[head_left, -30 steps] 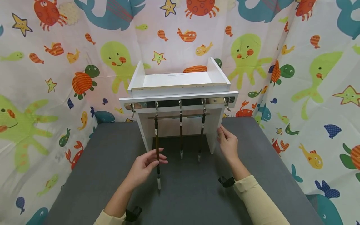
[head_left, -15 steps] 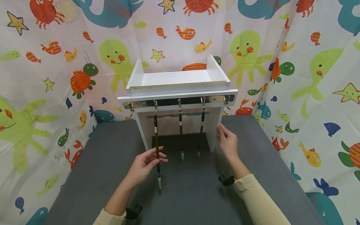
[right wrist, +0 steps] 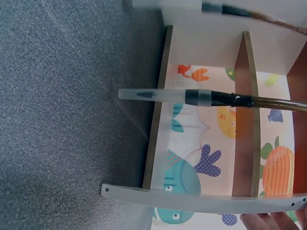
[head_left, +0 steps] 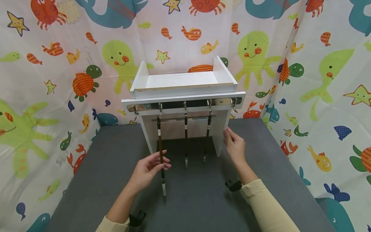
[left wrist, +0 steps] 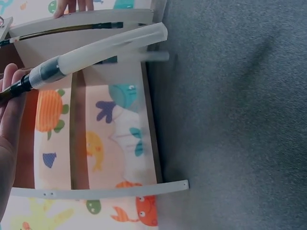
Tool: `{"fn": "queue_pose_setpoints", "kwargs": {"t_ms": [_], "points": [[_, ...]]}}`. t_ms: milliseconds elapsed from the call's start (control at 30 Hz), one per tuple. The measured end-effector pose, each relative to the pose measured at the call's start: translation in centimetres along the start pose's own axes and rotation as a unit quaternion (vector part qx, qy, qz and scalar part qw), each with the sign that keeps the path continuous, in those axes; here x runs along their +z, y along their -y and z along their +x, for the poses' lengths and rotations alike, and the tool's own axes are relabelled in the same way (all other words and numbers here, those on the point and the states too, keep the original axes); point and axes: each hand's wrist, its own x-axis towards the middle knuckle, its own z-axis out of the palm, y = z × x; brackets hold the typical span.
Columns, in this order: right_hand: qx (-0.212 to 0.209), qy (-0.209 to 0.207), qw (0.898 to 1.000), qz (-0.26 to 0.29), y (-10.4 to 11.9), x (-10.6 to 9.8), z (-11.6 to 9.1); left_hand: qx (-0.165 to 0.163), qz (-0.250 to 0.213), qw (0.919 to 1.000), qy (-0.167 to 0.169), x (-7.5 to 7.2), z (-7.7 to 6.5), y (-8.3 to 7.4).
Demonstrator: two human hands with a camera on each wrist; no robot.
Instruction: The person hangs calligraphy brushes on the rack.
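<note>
My left hand [head_left: 147, 172] pinches the lower shaft of the leftmost calligraphy brush [head_left: 160, 138]; its brown shaft runs upright between thumb and fingers. The brush's top end lies just under and left of a metal hook [head_left: 160, 108]. In the left wrist view its pale translucent cap [left wrist: 115, 48] juts past the fingers. The middle brush [head_left: 186, 138] and right brush [head_left: 207, 135] hang from hooks; the right wrist view shows dark bristles inside a clear cap [right wrist: 144, 94]. With curled fingers, my right hand [head_left: 235, 149] holds the front edge of the white shelf's right side panel [head_left: 219, 135].
The white shelf [head_left: 185, 96] stands on a grey table [head_left: 191, 199] and carries a shiny hook rail across its front. Outer hooks at left [head_left: 135, 112] and right [head_left: 234, 105] bear nothing. A curtain [head_left: 179, 38] with sea animals hangs behind and at both sides.
The leftmost brush's top end has shifted slightly left and down from its hook, and my left hand has moved a little left. The other brushes sway slightly. My right hand keeps its place.
</note>
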Motion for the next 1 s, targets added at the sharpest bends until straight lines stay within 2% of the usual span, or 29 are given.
{"fn": "queue_pose_setpoints", "kwargs": {"t_ms": [233, 567, 1000], "points": [[-0.009, -0.004, 1.000, -0.009, 0.0, 0.0, 0.2, 0.010, 0.023, 0.9992, -0.030, -0.3, -0.7, 0.3], [-0.004, -0.007, 1.000, -0.006, -0.2, 0.1, 0.2, 0.008, 0.038, 0.9980, -0.051, -0.4, -1.1, 0.3], [-0.002, -0.001, 1.000, 0.006, -0.2, 0.1, 0.1, 0.041, 0.053, 0.9967, -0.047, -0.5, -1.2, 0.3]]}}
